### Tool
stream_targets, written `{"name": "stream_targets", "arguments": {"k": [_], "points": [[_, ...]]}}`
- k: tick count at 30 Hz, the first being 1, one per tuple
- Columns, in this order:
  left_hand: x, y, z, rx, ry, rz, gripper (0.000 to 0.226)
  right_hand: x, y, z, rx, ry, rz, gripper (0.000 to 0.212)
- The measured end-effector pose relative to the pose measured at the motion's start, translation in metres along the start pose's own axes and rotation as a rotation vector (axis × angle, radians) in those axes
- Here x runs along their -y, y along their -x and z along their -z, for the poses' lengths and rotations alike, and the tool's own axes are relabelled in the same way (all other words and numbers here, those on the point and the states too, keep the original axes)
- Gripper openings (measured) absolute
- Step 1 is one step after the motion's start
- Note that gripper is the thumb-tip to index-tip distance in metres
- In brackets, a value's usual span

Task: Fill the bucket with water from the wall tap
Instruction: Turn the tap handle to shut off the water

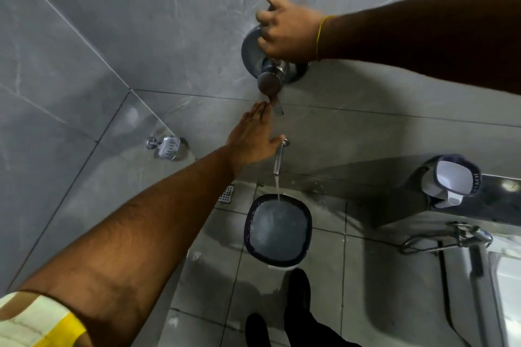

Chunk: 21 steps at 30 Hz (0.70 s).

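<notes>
Your right hand closed on the wall valve, left hand open flat beside the spout, bucket directly below the spout, water-filled.

The walls were clad in large grey marble-effect tiles, joined at a corner seam running diagonally from upper left. A chrome soap dish was mounted low on the wall. The floor was laid with grey square tiles and was seen to be wet in patches. A slotted floor drain was set beside the wall base. A dark ledge was located at right, and a chrome fitting was fixed below it.
</notes>
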<state>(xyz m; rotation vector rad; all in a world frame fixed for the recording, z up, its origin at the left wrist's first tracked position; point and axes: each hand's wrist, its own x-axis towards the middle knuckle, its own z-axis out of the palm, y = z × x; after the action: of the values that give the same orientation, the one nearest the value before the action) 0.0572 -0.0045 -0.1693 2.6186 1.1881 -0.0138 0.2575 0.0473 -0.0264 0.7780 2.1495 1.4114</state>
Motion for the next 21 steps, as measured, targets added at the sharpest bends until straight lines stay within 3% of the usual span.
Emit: {"name": "stream_targets", "arguments": {"k": [4,9,12,16,18,21], "points": [[0.003,0.003,-0.003,-0.002,-0.020,-0.017,0.100,-0.012,-0.008,-0.010,-0.146,0.077,0.127,0.016],[0.010,0.017,-0.005,0.013,-0.078,-0.048,0.095,-0.013,0.003,-0.009,-0.049,0.025,0.169,0.025],[0.016,0.030,0.003,0.001,-0.089,-0.030,0.092,0.011,0.017,-0.014,-0.072,-0.147,-0.108,0.030],[0.033,0.049,0.029,-0.104,-0.050,0.028,0.091,0.059,0.013,0.005,0.015,-0.619,-0.769,0.030],[0.044,0.060,0.048,-0.185,-0.056,0.027,0.093,0.065,0.008,0.011,0.157,-0.826,-0.875,0.030],[0.061,0.077,0.093,-0.366,-0.082,0.013,0.085,0.053,0.017,0.039,0.279,-0.892,-0.968,0.044]]}}
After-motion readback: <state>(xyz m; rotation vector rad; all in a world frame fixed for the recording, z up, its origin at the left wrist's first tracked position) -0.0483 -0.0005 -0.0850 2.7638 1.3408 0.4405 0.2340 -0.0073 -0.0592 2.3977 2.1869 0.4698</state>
